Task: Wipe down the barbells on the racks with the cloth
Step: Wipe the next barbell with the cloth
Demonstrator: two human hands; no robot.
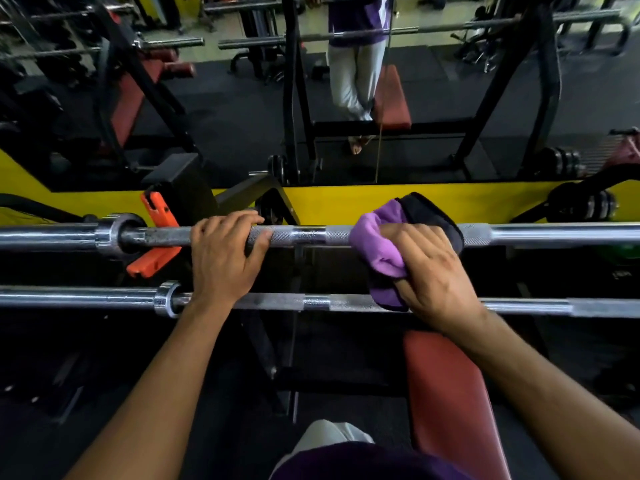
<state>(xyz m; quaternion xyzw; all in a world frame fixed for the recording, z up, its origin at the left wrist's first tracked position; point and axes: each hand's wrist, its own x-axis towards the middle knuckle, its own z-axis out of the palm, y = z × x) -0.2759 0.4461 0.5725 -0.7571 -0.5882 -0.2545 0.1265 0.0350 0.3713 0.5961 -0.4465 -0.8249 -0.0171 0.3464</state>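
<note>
A mirrored gym wall backs the rack: the upper barbell (311,236) runs left–right, left hand (221,258) curled around it, right hand (429,271) clamping the cloth (374,237) on its middle — bare shaft either side.

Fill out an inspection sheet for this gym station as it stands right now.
Surface: red bench pad below the racked bars, dark floor around it.
Job's things: upper barbell and lower barbell lie horizontal, one behind the other; purple cloth wrapped over the upper barbell.
Clutter: orange collar clip beside the upper barbell's left sleeve.
Hands: left hand grips the upper barbell bare; right hand holds the cloth against it.
Cables: nothing seen.
Surroundings: yellow wall band under a mirror that reflects racks, benches and the person's legs.
</note>
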